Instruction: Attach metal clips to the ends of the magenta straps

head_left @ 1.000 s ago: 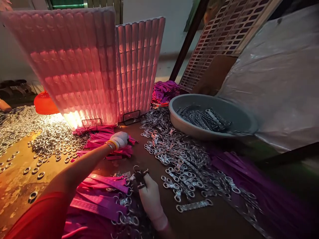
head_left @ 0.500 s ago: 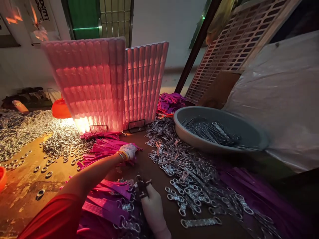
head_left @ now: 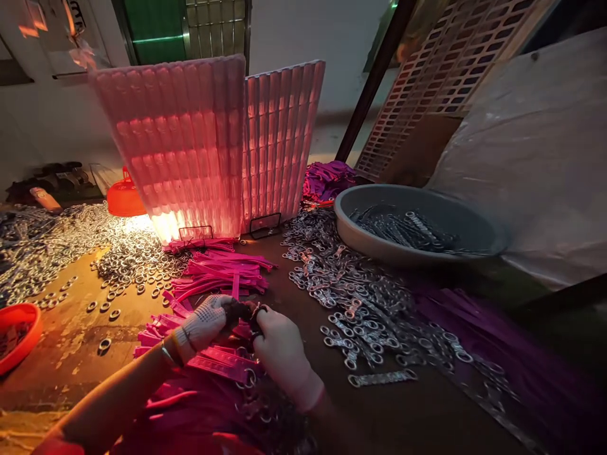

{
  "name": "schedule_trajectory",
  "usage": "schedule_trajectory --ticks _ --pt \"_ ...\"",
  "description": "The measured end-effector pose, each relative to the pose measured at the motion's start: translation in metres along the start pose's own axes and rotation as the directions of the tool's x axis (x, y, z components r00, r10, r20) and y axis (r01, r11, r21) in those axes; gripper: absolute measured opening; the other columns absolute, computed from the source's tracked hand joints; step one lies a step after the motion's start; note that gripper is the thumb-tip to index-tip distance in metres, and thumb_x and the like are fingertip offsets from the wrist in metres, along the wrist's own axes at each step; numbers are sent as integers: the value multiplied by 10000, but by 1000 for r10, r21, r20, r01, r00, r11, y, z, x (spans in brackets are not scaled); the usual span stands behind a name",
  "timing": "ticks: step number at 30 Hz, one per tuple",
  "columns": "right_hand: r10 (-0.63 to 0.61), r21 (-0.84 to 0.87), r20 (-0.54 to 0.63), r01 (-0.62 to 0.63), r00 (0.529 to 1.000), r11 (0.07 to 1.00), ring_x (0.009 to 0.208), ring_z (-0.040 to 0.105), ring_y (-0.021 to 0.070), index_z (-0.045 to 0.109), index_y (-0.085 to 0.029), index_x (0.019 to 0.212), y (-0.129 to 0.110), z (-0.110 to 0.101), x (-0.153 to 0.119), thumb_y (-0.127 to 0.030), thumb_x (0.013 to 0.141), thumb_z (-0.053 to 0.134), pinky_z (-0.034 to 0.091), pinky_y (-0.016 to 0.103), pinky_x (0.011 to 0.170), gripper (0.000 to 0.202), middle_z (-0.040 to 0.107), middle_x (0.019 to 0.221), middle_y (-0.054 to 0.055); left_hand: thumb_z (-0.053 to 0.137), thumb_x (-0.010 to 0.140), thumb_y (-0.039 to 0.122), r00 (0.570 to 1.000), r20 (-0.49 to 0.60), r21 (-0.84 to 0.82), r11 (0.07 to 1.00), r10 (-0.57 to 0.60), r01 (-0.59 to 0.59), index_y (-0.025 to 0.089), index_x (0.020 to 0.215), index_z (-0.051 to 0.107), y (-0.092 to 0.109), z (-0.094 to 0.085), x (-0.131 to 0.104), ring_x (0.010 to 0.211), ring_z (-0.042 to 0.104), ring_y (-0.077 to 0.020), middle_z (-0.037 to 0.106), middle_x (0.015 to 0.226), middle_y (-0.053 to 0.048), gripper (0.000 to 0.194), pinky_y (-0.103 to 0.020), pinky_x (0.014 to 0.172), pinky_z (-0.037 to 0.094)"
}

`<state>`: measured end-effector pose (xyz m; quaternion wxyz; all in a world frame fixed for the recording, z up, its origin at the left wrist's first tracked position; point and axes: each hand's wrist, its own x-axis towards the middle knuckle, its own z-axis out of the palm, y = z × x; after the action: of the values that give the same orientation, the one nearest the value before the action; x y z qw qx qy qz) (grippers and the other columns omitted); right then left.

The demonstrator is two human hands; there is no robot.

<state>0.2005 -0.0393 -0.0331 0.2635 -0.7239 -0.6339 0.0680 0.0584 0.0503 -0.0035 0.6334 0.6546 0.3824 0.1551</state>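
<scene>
My left hand (head_left: 208, 322), in a dotted white glove with dark fingertips, is closed on a magenta strip (head_left: 236, 287) that stands up from its fingers. Against it, my right hand (head_left: 282, 354), in a pale glove, is closed round a small dark ring-like piece (head_left: 258, 311). The fingertips of both hands meet, and shadow hides the exact contact. Below them lie magenta strips (head_left: 213, 363) with metal rings at their ends. Another bundle of magenta strips (head_left: 213, 272) lies just beyond my hands.
Loose rings (head_left: 137, 256) lie under a red lamp (head_left: 126, 197) at the left. Two ribbed panels (head_left: 190, 151) stand behind. Ringed metal pieces (head_left: 351, 284) spread at the right, below a grey basin (head_left: 379, 249). A red bowl (head_left: 35, 335) sits at the left edge.
My left hand has come back from the far bundle to my right hand, with a magenta strip in its fingers. My right hand has moved slightly up. The view has shifted a little.
</scene>
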Motion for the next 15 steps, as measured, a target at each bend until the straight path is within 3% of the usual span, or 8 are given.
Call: schedule_trajectory --ticks 3,7,10,13,15 --pt "-41 -227 88 60 995 972 731 600 218 660 -169 775 -10 -3 -6 -25 669 498 334 314 631 241 682 847 112 551 872 444 996 41 185 979 76 -82 162 652 515 -9 3 -9 453 376 -78 459 529 30 359 -207 438 273" --pt "-64 -352 137 109 989 929 733 602 233 674 -162 780 -11 -7 -13 -33 695 505 319 336 619 229 683 870 141 548 844 233 954 188 467 833 234 -296 141 663 578 -21 2 -8 592 454 -108 572 644 -9 205 -230 550 307" --pt "2 -344 175 59 985 937 781 613 228 678 -161 842 -12 -11 -14 -38 709 488 344 323 642 262 691 899 128 528 836 190 958 175 408 869 226 -280 134 764 647 -30 1 -10 626 493 -122 632 723 -25 150 -232 574 332" --pt "38 -278 262 38 964 960 857 625 214 664 -159 918 -16 -15 -12 -40 716 477 371 297 694 300 700 963 111 548 876 318 987 57 245 957 149 -158 120 783 661 -34 -1 -15 570 453 -112 603 652 -13 246 -229 535 327" --pt "59 -242 341 27 938 970 880 641 213 653 -151 960 -20 -17 -9 -47 730 476 374 290 703 308 711 986 112 573 870 355 988 -8 225 963 156 -151 119 782 669 -37 -3 -18 571 454 -115 596 633 -8 270 -230 538 337"
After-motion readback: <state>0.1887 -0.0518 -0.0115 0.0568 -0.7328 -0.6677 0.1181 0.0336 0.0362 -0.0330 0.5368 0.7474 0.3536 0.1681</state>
